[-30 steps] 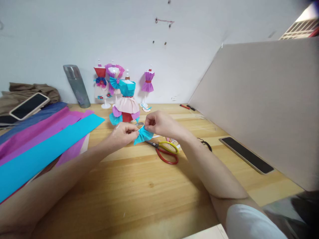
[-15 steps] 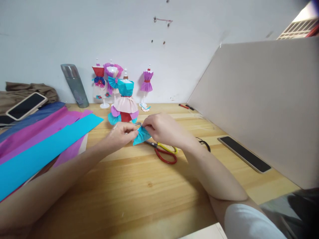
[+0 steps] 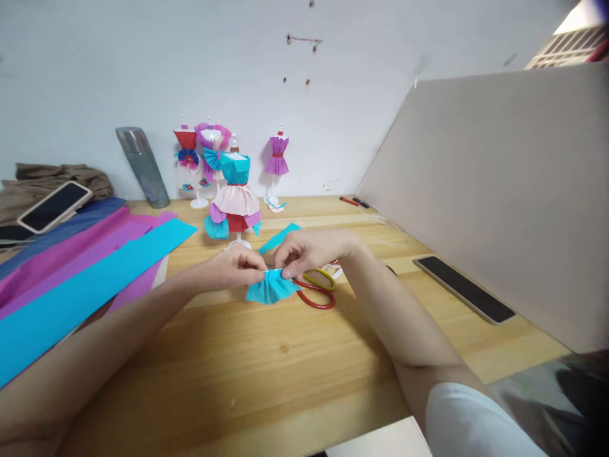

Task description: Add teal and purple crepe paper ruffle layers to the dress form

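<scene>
A small pleated piece of blue crepe paper (image 3: 272, 289) hangs fanned out between my two hands. My left hand (image 3: 238, 266) pinches its upper left edge, and my right hand (image 3: 304, 252) pinches the upper right edge. Scissors with red and yellow handles (image 3: 318, 298) lie on the table just behind and right of the paper, partly hidden by my right hand. Behind my hands is another blue paper piece (image 3: 280, 237). A mini dress form in a blue, pink and red paper dress (image 3: 236, 198) stands beyond my left hand.
More dressed forms (image 3: 278, 155) stand by the wall, near a grey bottle (image 3: 143, 168). Long blue and purple paper sheets (image 3: 99, 273) cover the left side, with a phone (image 3: 56, 207) behind. Another phone (image 3: 464, 289) lies right, beside the partition (image 3: 499, 190). A white box corner (image 3: 380, 441) shows at front.
Both hands have come slightly nearer, and the blue piece between them now hangs spread wider with its pleats showing. The other blue piece behind them has come into view.
</scene>
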`<state>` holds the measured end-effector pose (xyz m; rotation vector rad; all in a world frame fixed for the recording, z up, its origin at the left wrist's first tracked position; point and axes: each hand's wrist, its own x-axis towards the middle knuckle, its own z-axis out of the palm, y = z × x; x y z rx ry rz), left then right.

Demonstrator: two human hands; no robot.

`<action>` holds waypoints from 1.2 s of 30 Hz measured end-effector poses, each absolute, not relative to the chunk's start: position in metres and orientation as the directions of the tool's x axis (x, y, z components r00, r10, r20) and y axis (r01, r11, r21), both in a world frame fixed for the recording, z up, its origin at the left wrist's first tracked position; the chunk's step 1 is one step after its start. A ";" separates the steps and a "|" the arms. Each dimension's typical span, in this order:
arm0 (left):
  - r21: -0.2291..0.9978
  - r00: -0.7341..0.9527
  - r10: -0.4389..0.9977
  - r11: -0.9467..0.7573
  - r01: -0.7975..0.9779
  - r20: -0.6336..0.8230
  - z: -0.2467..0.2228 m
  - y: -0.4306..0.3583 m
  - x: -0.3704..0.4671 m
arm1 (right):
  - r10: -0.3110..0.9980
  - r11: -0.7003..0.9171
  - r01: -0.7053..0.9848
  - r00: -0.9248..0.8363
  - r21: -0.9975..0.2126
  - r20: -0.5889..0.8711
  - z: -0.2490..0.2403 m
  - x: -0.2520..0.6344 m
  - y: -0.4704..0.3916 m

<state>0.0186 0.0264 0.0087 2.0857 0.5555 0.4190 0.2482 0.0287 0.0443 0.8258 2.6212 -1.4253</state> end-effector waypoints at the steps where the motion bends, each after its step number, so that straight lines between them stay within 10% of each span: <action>1: 0.845 0.860 0.505 -0.490 0.215 0.074 0.010 0.027 0.017 | 0.408 0.411 0.436 -0.873 -0.801 -0.266 0.038 0.247 0.033; 10: 0.954 0.863 0.490 -0.299 0.033 0.124 -0.002 0.053 -0.004 | 0.464 0.308 0.341 -0.869 -0.888 -0.172 0.030 0.252 0.041; 23: 0.960 0.224 0.960 -0.210 0.185 0.167 0.006 0.027 0.028 | 0.801 0.565 0.767 -0.599 -0.304 -0.024 0.067 0.246 0.015; 29: 0.993 0.252 0.962 0.093 0.068 -0.107 -0.001 0.008 0.039 | 0.853 0.503 0.855 -0.515 -0.125 -0.086 0.073 0.237 0.002; 36: 0.994 0.257 0.962 0.076 0.082 -0.095 -0.011 0.011 0.040 | 0.827 0.556 0.828 -0.559 -0.069 -0.056 0.064 0.227 -0.003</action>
